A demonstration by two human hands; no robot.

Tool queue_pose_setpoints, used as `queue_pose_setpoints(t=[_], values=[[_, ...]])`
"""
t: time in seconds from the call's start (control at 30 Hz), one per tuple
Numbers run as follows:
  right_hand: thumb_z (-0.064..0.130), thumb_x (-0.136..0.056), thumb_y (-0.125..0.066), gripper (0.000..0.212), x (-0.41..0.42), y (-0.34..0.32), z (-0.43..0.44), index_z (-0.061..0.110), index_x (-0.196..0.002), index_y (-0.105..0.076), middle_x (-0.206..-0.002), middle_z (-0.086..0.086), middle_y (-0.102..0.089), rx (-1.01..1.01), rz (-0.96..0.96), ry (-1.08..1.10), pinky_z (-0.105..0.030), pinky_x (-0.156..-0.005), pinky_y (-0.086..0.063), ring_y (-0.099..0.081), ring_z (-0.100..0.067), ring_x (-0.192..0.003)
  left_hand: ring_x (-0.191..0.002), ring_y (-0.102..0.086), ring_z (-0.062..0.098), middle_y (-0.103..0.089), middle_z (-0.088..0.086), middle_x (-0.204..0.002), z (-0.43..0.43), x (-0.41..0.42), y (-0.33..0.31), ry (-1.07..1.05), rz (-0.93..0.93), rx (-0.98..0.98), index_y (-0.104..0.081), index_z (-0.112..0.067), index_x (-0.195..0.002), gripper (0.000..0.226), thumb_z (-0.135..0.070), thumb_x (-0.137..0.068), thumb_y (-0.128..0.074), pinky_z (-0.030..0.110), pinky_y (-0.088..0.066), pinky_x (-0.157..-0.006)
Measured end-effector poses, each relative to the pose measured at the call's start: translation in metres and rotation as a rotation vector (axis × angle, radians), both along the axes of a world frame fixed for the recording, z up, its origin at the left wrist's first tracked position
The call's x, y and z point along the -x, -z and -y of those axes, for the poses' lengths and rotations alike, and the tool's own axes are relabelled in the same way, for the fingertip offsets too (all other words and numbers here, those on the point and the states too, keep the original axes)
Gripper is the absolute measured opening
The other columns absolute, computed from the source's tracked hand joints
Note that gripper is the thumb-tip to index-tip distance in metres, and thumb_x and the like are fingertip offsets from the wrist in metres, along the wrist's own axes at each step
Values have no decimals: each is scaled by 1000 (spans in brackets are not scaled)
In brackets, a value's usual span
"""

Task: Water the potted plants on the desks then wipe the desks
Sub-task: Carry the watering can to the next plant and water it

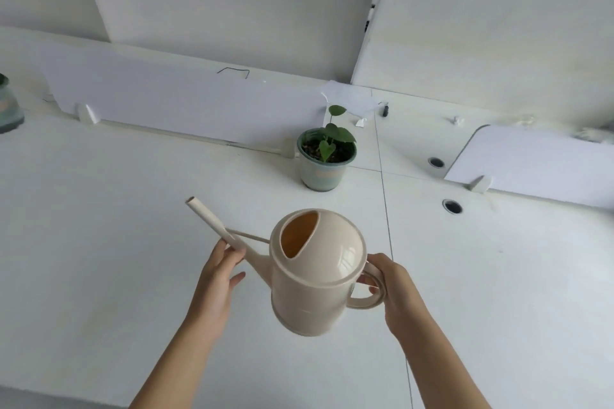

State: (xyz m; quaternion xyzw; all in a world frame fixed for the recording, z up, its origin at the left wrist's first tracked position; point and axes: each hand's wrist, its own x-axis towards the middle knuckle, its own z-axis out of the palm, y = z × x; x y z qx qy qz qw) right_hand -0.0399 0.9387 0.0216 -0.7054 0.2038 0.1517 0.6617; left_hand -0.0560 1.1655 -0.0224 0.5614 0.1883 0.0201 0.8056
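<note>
A cream plastic watering can (315, 276) hangs above the white desk (99, 242), its spout pointing up and to the left. My right hand (395, 289) grips the round handle on the can's right side. My left hand (216, 279) holds the lower part of the spout between thumb and fingers. Beyond the can stands a small green potted plant (327, 156) with a few leaves, apart from the can. A second pot (10, 106) shows partly at the far left edge.
Low white divider panels (186, 103) run along the back of the desks, another one (538, 163) at the right. Two round cable holes (452, 206) lie in the right desk. Crumpled paper bits (352, 100) lie behind the plant.
</note>
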Motion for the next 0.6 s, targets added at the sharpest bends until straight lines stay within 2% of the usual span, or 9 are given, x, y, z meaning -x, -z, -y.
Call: queue_pose_setpoints(t=[0.07,0.17,0.23,0.3,0.37,0.47,0.6], values=[[23,-74,-52,15,-2,-9,-13,12,-64,-56,-64,1,-60,-4,28,5,-31,-72,-32,-59,-17,-79,-128,-43,21,-52,2,-129,-15,-21,-2,75,9,-1,-48,-24,-128,35,-23,-94,-44,37,-33,-97],[28,-58,-50,23,0,-18,-28,11,-71,-59,-79,-4,-63,-4,51,46,-30,-74,-34,-64,-18,-89,-126,-43,18,-53,-5,-122,-30,-49,-8,204,49,-15,-53,-33,-114,31,-31,-83,-54,35,-32,-96],[27,-57,-51,24,6,-19,-34,10,-71,-61,-80,-4,-65,-17,66,120,-29,-75,-36,-65,-17,-89,-124,-42,16,-52,-9,-115,-31,-66,-14,271,74,-13,-51,-33,-117,30,-30,-88,-50,34,-31,-98],[25,-59,-53,23,13,-19,-39,9,-71,-64,-78,-5,-66,-40,89,213,-30,-74,-36,-65,-16,-84,-120,-43,15,-51,-10,-107,-28,-83,-19,326,99,4,-46,-28,-127,33,-27,-95,-38,36,-30,-101],[23,-68,-59,17,18,-22,-45,9,-74,-65,-81,-6,-66,-62,93,301,-31,-76,-35,-65,-17,-87,-111,-47,15,-49,-8,-107,-22,-97,-24,403,121,18,-40,-26,-136,42,-31,-95,-37,36,-31,-100],[20,-88,-52,19,22,-30,-45,10,-75,-64,-84,-5,-66,-43,125,376,-33,-79,-36,-64,-15,-90,-112,-52,14,-51,-10,-120,-7,-114,-30,524,136,6,-39,-31,-137,54,-44,-85,-41,36,-32,-97],[22,-90,-52,27,24,-43,-35,4,-74,-64,-80,-6,-67,122,199,379,-30,-72,-43,-63,-17,-89,-117,-51,19,-51,-5,-133,18,-128,-31,565,99,-7,-42,-28,-134,45,-44,-93,-35,37,-34,-95]])
